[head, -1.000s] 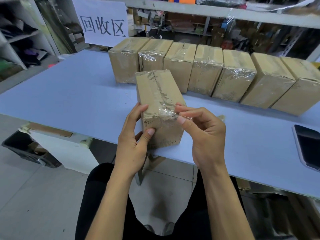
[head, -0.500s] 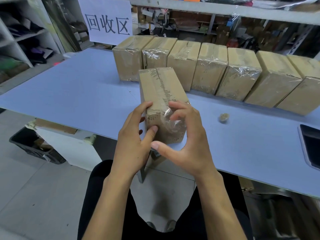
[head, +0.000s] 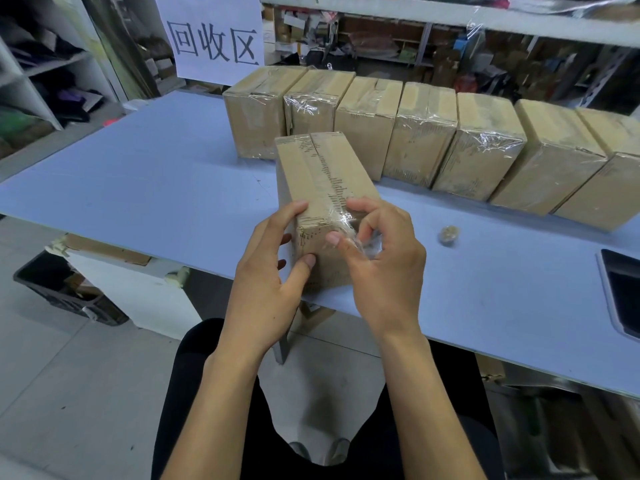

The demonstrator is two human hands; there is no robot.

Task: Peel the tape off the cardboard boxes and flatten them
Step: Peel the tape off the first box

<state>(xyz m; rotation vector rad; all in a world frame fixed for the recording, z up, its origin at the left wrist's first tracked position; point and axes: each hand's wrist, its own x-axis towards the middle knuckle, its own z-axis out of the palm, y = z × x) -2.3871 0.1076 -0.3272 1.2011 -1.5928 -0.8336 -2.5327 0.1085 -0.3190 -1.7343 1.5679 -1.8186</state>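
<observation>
Overhead, a pale blue table [head: 138, 188] carries a row of seven taped cardboard boxes [head: 419, 140] along its far side. Nearer, at the table's near edge, one cardboard box [head: 322, 174] lies lengthwise. Left hand [head: 266, 268] grips its near-left corner. Right hand [head: 384, 268] pinches crumpled clear tape [head: 346, 226] at the box's near end. Right, a small tape wad [head: 449, 234].

The tan cardboard box [head: 322, 188] bears dark dashed print under clear glossy tape [head: 341, 221]; the table [head: 145, 174] is pale blue, the sign [head: 211, 32] white with perhaps black characters.
</observation>
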